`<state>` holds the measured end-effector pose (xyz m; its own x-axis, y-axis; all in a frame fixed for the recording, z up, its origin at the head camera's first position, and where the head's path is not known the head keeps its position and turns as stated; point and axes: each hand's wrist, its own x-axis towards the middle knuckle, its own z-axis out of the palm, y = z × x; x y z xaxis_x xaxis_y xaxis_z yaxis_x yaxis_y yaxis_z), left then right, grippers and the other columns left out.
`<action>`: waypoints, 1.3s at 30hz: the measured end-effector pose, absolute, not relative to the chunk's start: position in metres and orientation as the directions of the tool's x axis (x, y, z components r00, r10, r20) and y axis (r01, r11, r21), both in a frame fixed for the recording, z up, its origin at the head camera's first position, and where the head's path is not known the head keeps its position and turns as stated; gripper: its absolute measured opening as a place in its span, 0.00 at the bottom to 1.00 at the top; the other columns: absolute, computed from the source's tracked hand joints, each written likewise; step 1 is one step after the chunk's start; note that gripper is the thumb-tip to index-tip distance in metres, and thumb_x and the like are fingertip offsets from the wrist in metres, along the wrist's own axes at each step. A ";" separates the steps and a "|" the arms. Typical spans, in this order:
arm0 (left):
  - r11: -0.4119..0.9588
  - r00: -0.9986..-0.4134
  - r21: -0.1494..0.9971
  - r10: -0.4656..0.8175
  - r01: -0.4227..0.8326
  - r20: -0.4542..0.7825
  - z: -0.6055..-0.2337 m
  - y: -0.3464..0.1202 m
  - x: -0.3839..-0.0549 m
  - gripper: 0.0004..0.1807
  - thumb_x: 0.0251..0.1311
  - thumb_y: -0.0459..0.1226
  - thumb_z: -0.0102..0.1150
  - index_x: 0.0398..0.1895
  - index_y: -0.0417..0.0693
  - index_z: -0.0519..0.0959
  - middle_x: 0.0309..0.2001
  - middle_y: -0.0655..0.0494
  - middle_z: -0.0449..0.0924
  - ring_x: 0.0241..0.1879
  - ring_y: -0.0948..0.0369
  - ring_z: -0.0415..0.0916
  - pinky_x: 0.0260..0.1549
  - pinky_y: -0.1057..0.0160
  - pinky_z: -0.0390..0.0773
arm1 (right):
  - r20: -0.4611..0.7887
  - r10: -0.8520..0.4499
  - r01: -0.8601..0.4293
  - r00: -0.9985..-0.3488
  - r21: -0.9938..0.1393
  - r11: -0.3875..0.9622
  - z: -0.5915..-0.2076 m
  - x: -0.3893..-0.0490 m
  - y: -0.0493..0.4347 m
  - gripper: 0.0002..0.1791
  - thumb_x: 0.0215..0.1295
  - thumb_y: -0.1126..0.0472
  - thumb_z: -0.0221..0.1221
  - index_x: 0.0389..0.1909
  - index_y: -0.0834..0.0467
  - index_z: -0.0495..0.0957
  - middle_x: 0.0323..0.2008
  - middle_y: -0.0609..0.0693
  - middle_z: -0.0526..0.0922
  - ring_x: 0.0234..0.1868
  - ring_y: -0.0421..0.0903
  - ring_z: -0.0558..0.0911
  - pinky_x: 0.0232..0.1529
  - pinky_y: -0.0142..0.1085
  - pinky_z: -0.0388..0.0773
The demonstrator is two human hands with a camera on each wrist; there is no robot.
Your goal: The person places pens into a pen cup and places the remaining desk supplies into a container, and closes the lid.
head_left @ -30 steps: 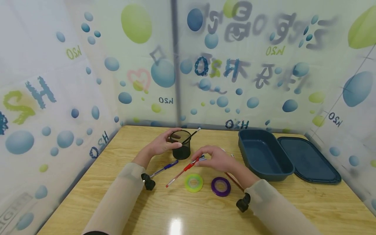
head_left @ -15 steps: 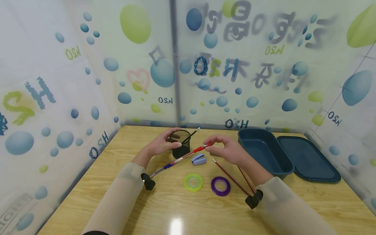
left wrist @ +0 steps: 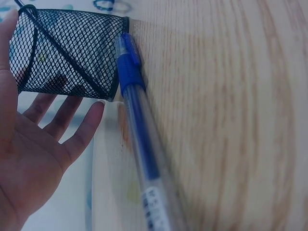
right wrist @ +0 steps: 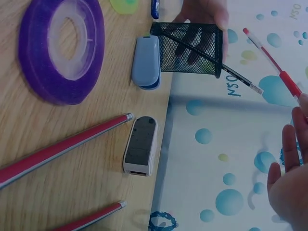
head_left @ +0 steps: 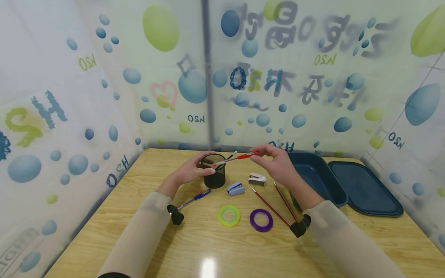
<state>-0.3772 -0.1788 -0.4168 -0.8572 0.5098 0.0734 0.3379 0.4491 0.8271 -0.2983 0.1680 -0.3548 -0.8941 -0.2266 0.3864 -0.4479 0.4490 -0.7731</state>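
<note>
My left hand point(head_left: 189, 170) holds the side of a black mesh pen holder point(head_left: 214, 180), thumb at the near side and fingers behind. A black pencil point(head_left: 231, 155) leans inside it, its white end above the rim; the right wrist view also shows this pencil point(right wrist: 243, 79). My right hand point(head_left: 279, 165) pinches a red pen point(head_left: 247, 155) near its upper end, to the right of the holder. In the right wrist view the red pen point(right wrist: 288, 83) is in the air, apart from the holder. A blue pen point(left wrist: 137, 110) lies on the table below my left hand.
Near the holder stand a lilac stapler point(head_left: 235, 189) and a white-and-grey stapler point(head_left: 257, 179). Yellow-green tape point(head_left: 229, 206) and purple tape point(head_left: 255, 228) lie in front. Two red pencils point(head_left: 271, 206) lie under my right arm. A dark blue box point(head_left: 318, 181) and its lid point(head_left: 365, 189) sit at right.
My right hand has lifted the red pen up and to the right from low over the table, and its tip is now level with the holder's rim. The left hand stays put.
</note>
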 end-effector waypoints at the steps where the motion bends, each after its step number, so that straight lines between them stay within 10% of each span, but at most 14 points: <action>1: 0.448 -0.857 0.828 0.510 0.337 0.073 -0.417 -0.179 -0.377 0.42 0.76 0.48 0.69 0.88 0.62 0.60 0.74 0.40 0.75 0.70 0.40 0.77 0.60 0.45 0.85 | 0.388 -0.224 -0.448 -0.894 -0.773 0.450 -0.355 -0.300 0.167 0.16 0.80 0.53 0.67 0.62 0.54 0.87 0.46 0.54 0.85 0.62 0.55 0.79 0.67 0.59 0.72; 23: 0.447 -0.867 0.835 0.494 0.320 0.067 -0.419 -0.179 -0.378 0.41 0.75 0.50 0.70 0.86 0.66 0.63 0.75 0.42 0.73 0.70 0.39 0.76 0.59 0.45 0.84 | 0.324 -0.261 -0.412 -0.909 -0.788 0.457 -0.367 -0.325 0.117 0.17 0.80 0.54 0.67 0.63 0.55 0.86 0.49 0.54 0.89 0.53 0.56 0.84 0.32 0.38 0.76; 39: 0.459 -0.870 0.830 0.490 0.317 0.062 -0.419 -0.178 -0.377 0.41 0.75 0.50 0.69 0.86 0.66 0.62 0.76 0.42 0.73 0.72 0.37 0.74 0.60 0.42 0.84 | 0.297 -0.242 -0.380 -0.924 -0.794 0.475 -0.376 -0.323 0.112 0.17 0.80 0.53 0.67 0.63 0.53 0.86 0.50 0.51 0.91 0.52 0.53 0.85 0.46 0.40 0.80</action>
